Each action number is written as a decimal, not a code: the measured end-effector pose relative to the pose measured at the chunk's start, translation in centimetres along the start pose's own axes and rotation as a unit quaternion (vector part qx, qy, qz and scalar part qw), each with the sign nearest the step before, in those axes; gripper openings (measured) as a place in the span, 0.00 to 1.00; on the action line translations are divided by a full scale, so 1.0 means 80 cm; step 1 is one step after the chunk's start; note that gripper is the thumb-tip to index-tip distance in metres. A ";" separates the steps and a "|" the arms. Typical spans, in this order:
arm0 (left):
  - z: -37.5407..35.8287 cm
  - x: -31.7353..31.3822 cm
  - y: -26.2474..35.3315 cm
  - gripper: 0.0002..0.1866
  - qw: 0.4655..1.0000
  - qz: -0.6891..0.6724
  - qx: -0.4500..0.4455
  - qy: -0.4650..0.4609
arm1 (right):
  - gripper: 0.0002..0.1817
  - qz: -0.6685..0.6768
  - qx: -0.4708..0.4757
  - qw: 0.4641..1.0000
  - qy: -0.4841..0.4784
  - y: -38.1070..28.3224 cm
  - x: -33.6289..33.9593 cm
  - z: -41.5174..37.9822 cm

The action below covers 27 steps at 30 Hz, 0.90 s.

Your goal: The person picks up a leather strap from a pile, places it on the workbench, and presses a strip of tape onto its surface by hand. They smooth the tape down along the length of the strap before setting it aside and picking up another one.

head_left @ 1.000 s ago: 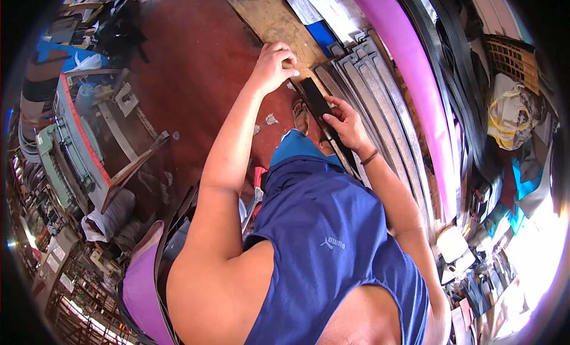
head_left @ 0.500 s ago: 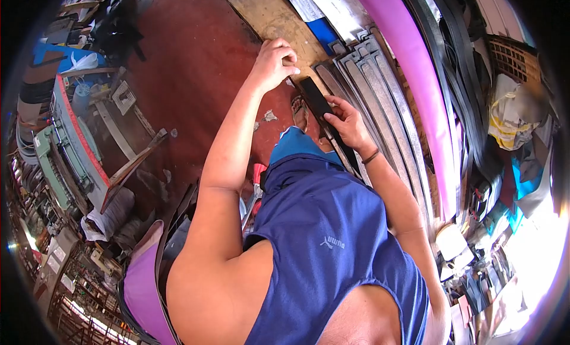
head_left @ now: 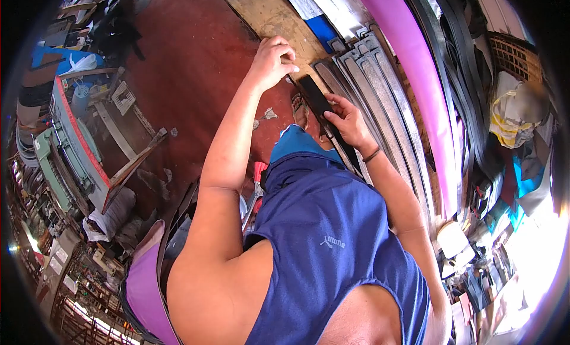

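Note:
My left hand [head_left: 274, 61] is closed over the edge of the wooden bench [head_left: 297, 39], its fingers curled and thumb pressed in. What those fingers hold, if anything, is hidden. My right hand [head_left: 347, 124] grips a flat black strap [head_left: 314, 94] along the bench edge, thumb on top and fingers at its far side. The strap's end lies just below my left hand, apart from it. Right beside my right hand is a stack of long dark brown straps [head_left: 380, 84] with rounded ends.
A purple sheet roll [head_left: 418, 60] runs along the bench beyond the straps, with black strips [head_left: 454, 78] behind it. Red floor [head_left: 184, 60] lies to the left. A wooden-legged frame [head_left: 133, 167] and a green machine [head_left: 53, 161] stand farther left.

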<state>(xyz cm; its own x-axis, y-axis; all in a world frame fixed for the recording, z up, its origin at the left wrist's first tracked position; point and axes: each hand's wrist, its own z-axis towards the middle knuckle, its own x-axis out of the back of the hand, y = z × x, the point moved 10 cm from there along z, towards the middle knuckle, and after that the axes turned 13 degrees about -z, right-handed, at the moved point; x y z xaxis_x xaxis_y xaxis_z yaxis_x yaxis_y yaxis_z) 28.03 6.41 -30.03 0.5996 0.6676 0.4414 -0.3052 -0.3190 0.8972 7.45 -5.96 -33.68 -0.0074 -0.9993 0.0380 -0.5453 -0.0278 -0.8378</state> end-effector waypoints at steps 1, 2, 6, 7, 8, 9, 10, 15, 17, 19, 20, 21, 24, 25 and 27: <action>0.000 0.000 0.000 0.14 1.000 0.000 -0.002 0.000 | 0.26 -0.002 -0.002 1.000 -0.002 0.000 0.000 0.000; 0.001 0.000 0.000 0.14 1.000 0.000 -0.003 0.000 | 0.26 -0.003 -0.004 1.000 -0.004 -0.001 0.000 0.000; 0.001 0.000 -0.001 0.14 1.000 -0.003 -0.005 0.003 | 0.26 0.006 -0.003 1.000 -0.007 0.004 0.000 0.001; 0.001 0.000 0.000 0.14 1.000 0.000 -0.004 0.002 | 0.26 -0.001 -0.003 1.000 -0.006 0.004 0.001 0.002; 0.001 0.000 0.001 0.14 1.000 0.003 -0.003 0.000 | 0.26 -0.007 -0.002 1.000 -0.005 0.004 0.001 0.002; 0.002 0.000 0.001 0.14 1.000 0.006 -0.002 -0.001 | 0.26 -0.014 -0.002 1.000 -0.004 0.004 0.001 0.002; 0.002 0.000 0.000 0.14 1.000 0.004 -0.002 -0.002 | 0.26 -0.014 -0.001 1.000 -0.003 0.004 0.002 0.003; 0.002 0.000 0.000 0.14 1.000 0.007 0.003 -0.003 | 0.26 -0.011 -0.002 1.000 0.000 0.003 0.001 0.003; 0.003 0.000 0.000 0.14 1.000 0.008 0.001 -0.002 | 0.26 -0.015 -0.001 1.000 -0.001 0.002 0.001 0.003; 0.003 0.000 0.001 0.14 1.000 0.007 -0.001 -0.002 | 0.26 -0.012 0.000 1.000 -0.002 0.004 0.001 0.003; 0.003 0.000 0.001 0.14 1.000 0.005 -0.001 -0.003 | 0.26 -0.008 0.001 1.000 -0.002 0.007 0.001 0.004; 0.003 0.001 0.002 0.14 1.000 0.004 -0.002 -0.003 | 0.26 -0.004 0.001 1.000 -0.002 0.009 0.000 0.005; 0.003 0.000 0.001 0.14 1.000 0.002 -0.001 -0.007 | 0.26 -0.016 0.003 1.000 -0.001 0.008 0.001 0.005; 0.003 0.000 0.001 0.14 1.000 0.002 -0.001 -0.006 | 0.26 -0.020 0.005 1.000 0.000 0.007 0.001 0.005; 0.002 -0.001 -0.001 0.14 1.000 0.002 -0.003 -0.004 | 0.26 -0.027 0.008 1.000 0.003 0.006 0.001 0.005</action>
<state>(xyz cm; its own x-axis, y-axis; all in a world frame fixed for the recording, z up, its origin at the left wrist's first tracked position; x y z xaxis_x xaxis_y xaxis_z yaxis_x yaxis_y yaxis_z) 28.13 6.26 -30.10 0.6044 0.6613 0.4443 -0.3112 -0.3174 0.8958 7.53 -6.08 -34.29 0.0162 -0.9961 0.0864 -0.5313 -0.0818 -0.8432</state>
